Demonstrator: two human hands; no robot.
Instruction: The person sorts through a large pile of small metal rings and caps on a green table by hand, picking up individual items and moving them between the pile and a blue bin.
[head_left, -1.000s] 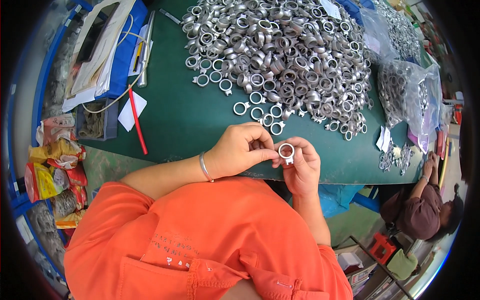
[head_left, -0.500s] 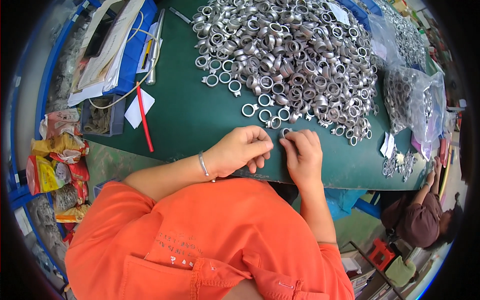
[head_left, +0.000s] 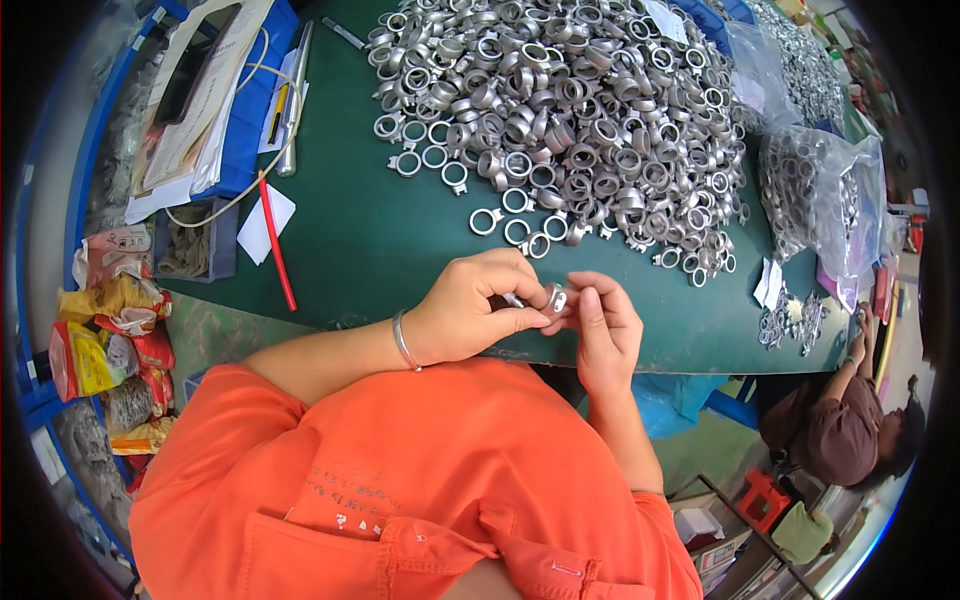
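Note:
A small grey metal ring with a lug [head_left: 557, 297] is held at the fingertips, just above the near edge of the green table. My left hand [head_left: 470, 305] is closed, its thumb and fingers pinching at the ring's left side. A bit of shiny metal shows inside its curled fingers, too hidden to name. My right hand [head_left: 608, 325] meets the ring from the other side, thumb raised and fingers bent around it. Beyond both hands spreads a large heap of similar metal rings [head_left: 570, 120], with several loose rings along its near edge.
A red stick [head_left: 277, 240] lies on white paper at the left, beside a blue bin with papers [head_left: 250, 130]. Clear bags of rings [head_left: 820, 190] stand at the right, near small metal parts [head_left: 790, 322]. Another person [head_left: 835, 425] sits at the far right.
My right hand has brought a ring from near the heap's edge back to my left hand, and both now touch it. The whole view has shifted slightly.

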